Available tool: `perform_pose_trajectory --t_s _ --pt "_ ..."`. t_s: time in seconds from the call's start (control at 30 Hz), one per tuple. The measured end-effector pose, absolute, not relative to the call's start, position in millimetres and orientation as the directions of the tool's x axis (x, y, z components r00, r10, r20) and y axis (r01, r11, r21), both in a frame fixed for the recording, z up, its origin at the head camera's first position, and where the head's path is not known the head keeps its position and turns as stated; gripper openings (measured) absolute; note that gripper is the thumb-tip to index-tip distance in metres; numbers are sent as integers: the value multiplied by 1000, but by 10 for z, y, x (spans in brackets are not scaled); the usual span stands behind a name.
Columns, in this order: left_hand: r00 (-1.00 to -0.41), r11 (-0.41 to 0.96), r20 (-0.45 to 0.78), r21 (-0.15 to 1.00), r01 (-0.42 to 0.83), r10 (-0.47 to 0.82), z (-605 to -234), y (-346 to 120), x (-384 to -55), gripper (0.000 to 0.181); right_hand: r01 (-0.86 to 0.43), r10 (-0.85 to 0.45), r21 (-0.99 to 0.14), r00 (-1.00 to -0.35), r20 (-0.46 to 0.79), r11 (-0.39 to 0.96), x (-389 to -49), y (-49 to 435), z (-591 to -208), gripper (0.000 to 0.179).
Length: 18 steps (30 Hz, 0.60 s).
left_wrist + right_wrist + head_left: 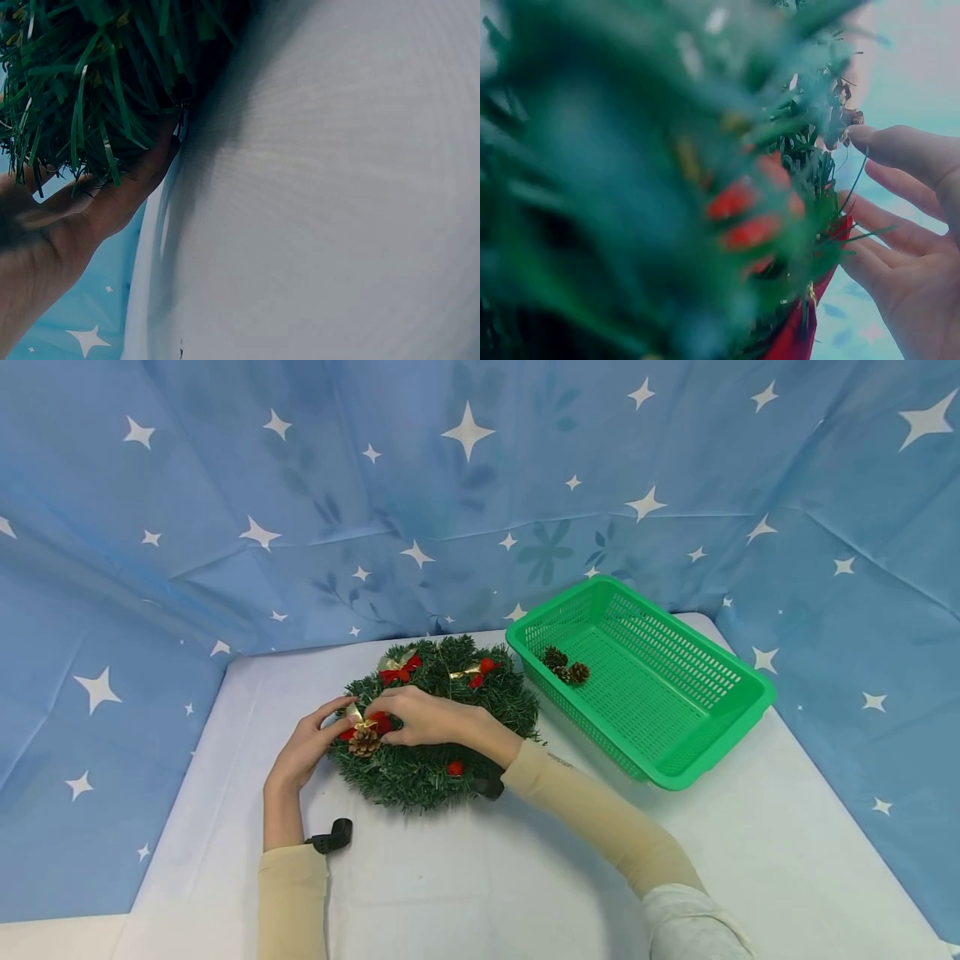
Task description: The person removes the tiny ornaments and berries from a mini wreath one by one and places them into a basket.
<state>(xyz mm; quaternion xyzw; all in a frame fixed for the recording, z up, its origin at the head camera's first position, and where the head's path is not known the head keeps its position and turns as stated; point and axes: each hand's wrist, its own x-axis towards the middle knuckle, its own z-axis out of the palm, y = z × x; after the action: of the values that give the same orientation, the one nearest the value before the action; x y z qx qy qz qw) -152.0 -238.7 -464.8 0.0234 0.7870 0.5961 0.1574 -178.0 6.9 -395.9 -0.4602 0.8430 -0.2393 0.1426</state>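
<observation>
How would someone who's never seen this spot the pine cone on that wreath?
On the white tabletop, find the green wreath left of the green basket. Near the wreath's left edge, between the left hand and right hand, sits the pine cone, below a red-and-gold ornament. It is lighter brown than the three pine cones in the basket.

Beige slvs (292,902) — sm. dark print (560,762) nr R cuff (521,767); pale outer slv (693,922) — blk wrist cams (341,834).
</observation>
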Motion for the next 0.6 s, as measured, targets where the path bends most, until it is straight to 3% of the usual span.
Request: perform_pose_trajectory --t_s 0.6 --pt "-950 283 -222 947 -155 221 -4653 -2396 -1513 69 -733 -827 -462 -563 -2 500 -1860 -20 -3985 42"
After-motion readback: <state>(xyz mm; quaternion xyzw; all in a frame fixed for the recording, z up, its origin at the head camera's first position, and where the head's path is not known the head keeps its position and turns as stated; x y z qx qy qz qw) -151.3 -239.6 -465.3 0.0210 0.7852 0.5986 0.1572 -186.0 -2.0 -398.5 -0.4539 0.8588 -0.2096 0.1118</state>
